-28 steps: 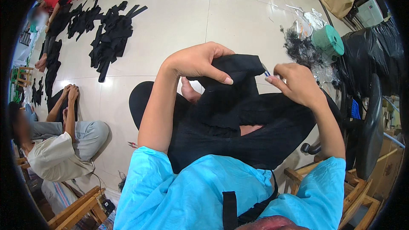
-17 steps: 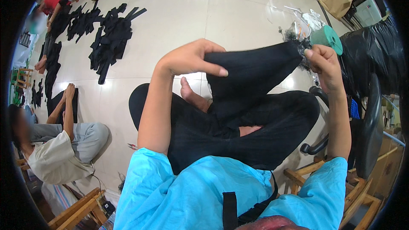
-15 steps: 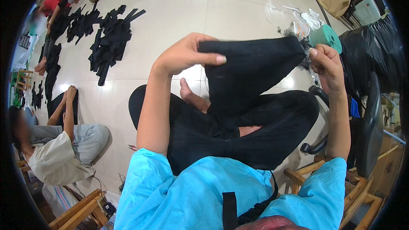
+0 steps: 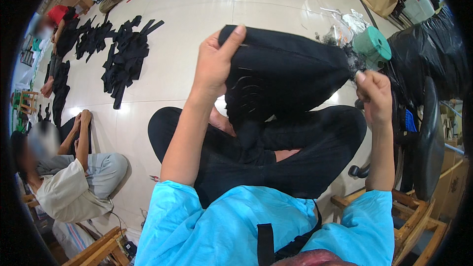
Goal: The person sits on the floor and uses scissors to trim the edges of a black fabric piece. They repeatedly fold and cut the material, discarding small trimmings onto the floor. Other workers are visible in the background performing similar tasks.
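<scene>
A piece of black cloth (image 4: 290, 64) hangs stretched between my two hands above my crossed legs. My left hand (image 4: 215, 64) is closed on its upper left corner, thumb on the near face and the fingers behind. Several pale curved slits or lines show on the cloth near that hand. At the cloth's tapering right end, my right hand (image 4: 375, 93) is pinched closed. Whether the cloth's edge or a thread lies in those fingers is too small to tell. Black fluff (image 4: 353, 59) shows just beyond them.
A green thread cone (image 4: 373, 44) stands beyond my right hand, near a black plastic bag (image 4: 428, 51). Black cloth strips (image 4: 125, 56) lie piled on the tiled floor. A person in grey trousers (image 4: 105, 170) sits at my left; others work farther off. Wooden stools (image 4: 406, 216) stand behind right.
My left hand has risen and shifted slightly left, lifting the cloth's left corner, and the pale slits have come into sight. My right hand has dropped a little.
</scene>
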Available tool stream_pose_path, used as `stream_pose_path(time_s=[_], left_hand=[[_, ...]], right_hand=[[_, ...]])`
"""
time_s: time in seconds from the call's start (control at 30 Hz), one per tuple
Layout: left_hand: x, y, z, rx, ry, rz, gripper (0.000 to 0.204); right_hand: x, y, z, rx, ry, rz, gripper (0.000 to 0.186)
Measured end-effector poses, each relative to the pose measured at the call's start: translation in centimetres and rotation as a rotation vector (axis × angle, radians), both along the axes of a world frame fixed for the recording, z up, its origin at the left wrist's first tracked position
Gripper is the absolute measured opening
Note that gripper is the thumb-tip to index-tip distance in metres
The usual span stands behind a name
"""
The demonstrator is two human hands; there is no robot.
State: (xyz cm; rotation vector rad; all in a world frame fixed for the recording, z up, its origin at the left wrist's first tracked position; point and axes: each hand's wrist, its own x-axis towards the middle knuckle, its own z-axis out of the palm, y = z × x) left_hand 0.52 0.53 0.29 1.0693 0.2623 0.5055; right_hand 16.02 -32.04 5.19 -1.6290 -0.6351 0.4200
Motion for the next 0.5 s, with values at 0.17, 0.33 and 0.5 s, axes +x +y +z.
stream_pose_path(time_s=[0.17,0.33,0.5], left_hand=[[-1.3,1.4,1.5,0.155,0.002,0.097,0.025],[-3.1,1.6,4.5,0.254,-0.047,0.158,0.024],[-4.8,1.6,8.3,0.296,-0.183,0.182,0.021]], right_hand=[[-1.1,-3.0,-3.5,-0.097,-0.091,0.098,0.046],[0.5,-6.4,-6.6,-0.059,-0.170,0.140,0.048],[1.9,-10.2,-7.0,-0.004,-0.383,0.122,0.049]])
